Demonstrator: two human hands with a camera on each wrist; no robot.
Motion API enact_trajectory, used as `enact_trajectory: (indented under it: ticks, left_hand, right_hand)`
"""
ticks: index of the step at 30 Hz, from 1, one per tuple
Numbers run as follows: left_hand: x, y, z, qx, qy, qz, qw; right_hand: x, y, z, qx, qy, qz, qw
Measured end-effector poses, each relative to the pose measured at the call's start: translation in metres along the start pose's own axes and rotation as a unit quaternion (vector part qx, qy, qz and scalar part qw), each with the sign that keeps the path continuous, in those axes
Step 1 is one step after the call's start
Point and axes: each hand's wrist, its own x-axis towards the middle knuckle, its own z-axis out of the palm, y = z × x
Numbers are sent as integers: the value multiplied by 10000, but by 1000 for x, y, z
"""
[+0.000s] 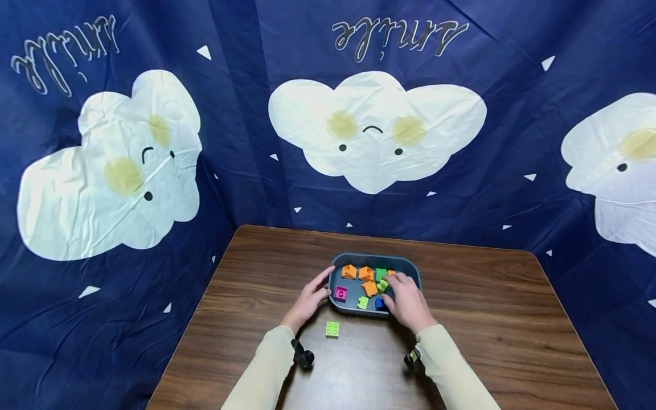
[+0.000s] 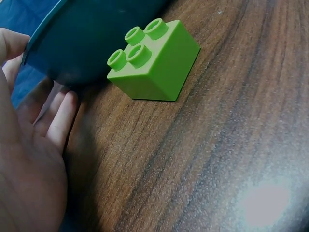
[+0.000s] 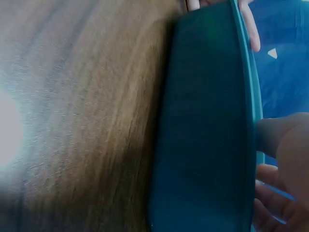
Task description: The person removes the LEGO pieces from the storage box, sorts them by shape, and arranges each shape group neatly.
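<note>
A dark blue-green tray [image 1: 348, 309] holds several toy building bricks. My left hand [image 1: 306, 302] is at its left end, fingers extended and touching the rim; the left wrist view shows fingers [image 2: 63, 118] low by the outer wall. My right hand [image 1: 407, 302] reaches over the right side into the tray. Its index finger and thumb are right at a tilted lime brick [image 1: 382, 286], beside a blue brick [image 1: 380, 304]; I cannot tell whether they grip it. In the right wrist view the tray wall [image 3: 207, 121] hides the fingertips. A lime four-stud brick [image 1: 332, 329] sits on the table outside the tray.
Orange bricks [image 1: 349, 271], a magenta brick [image 1: 340, 294], a green brick [image 1: 381, 274] and another lime brick [image 1: 363, 302] lie in the tray. The wood-grain table [image 1: 492, 319] extends around it. A dark blue cloth [image 1: 241, 171] with white clouds hangs behind.
</note>
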Motion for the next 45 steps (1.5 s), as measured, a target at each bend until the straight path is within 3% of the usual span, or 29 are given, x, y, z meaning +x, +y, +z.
enact_trajectory:
  ticks: [10,21,30,37,45]
  left_hand:
    - [1,-2,1,56,-10,37,10000]
    - [1,-2,0,33,62,22,10000]
    - [-1,-1,0,79,-89,6,9999]
    - [1,-3,0,-124,-142,17,9998]
    - [0,-2,-1,-134,-115,45,9998]
  right_hand:
    - [18,9,7,-117,-768,164,9968]
    - [29,12,9,-124,-971,-143,9951]
    - [34,12,14,-229,-1502,-126,9883]
    - [33,14,14,-341,-1430,-244,9888]
    - [30,13,4,-51,-1020,-171,9946]
